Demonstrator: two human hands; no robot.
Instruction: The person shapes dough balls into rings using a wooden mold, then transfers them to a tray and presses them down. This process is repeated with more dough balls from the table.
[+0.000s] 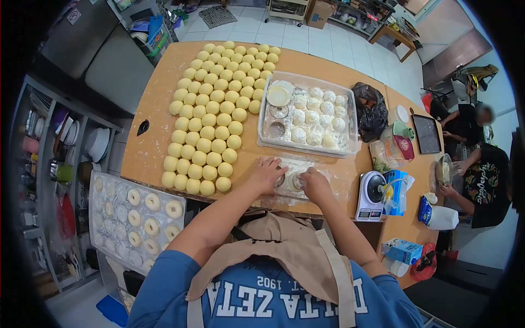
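Head view: both hands down on a floured patch (298, 167) at the near edge of the wooden surface (153, 147)

- dough round (297, 181) lies flat on the flour, between the two hands, touching both
- left hand (266, 174): fingers spread fairly wide and flat, tips at the round's left rim, holding nothing
- right hand (315, 185): fingers curled narrow over the round's right side; can't tell whether they grip or only press
- round looks circular, no clear long axis; right hand sits closer over it, so it's the nearer one
- there may be a second small ring under the left fingertips, too small to call
- rows of dough balls (210, 117) just left of the hands, plastic tub (268, 143) of floured pieces just beyond them, scale (372, 192) to the right
- tray of ring-shaped dough (139, 218) sits lower left, off the surface
- another person (484, 183) works at the far right end, well apart
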